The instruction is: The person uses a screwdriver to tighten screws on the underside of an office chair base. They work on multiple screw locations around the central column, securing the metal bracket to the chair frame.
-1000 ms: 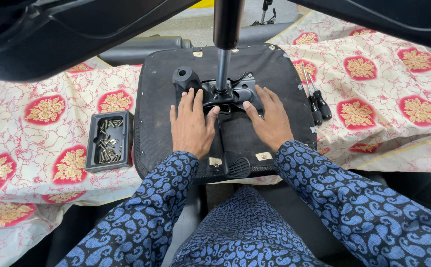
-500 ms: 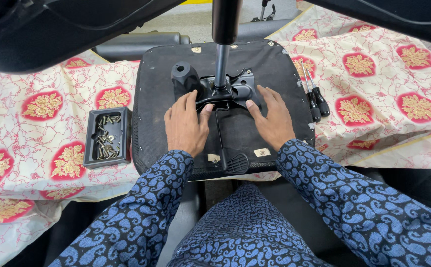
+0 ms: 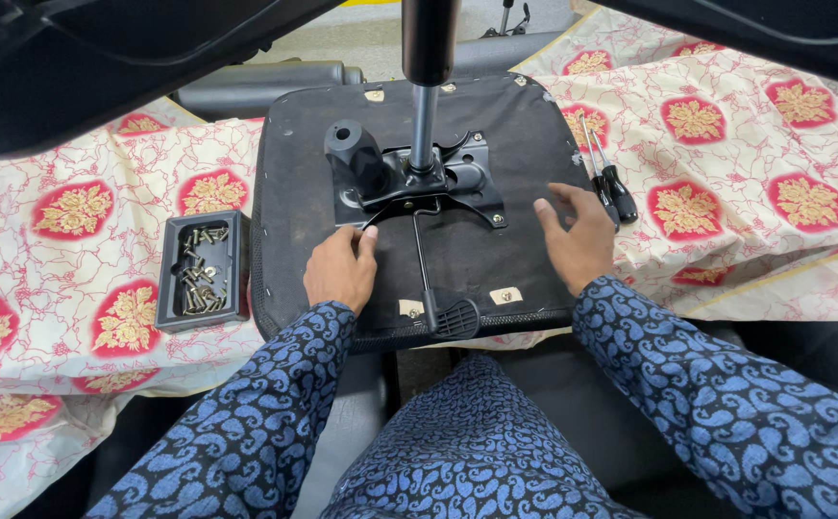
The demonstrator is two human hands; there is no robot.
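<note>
An upturned black chair seat [image 3: 294, 192] lies on the table, its black metal mechanism plate [image 3: 457, 183] bolted at the middle with a gas cylinder [image 3: 426, 115] rising from it. A lever with a black paddle handle [image 3: 453, 315] runs toward me. My left hand [image 3: 340, 269] rests on the seat underside at the plate's near-left corner, fingers curled, holding nothing that I can see. My right hand [image 3: 578, 240] lies flat near the seat's right edge with fingers spread, empty.
A black tray of brass screws [image 3: 200, 269] sits left of the seat. Two black-handled screwdrivers [image 3: 611, 187] lie just right of it, close to my right hand. A red and cream patterned cloth [image 3: 755, 192] covers the table. Dark chair parts [image 3: 102, 58] overhang at the top.
Both hands have drawn away from the mechanism plate: the left slid back toward me, the right moved out toward the seat's right edge. The view has shifted slightly.
</note>
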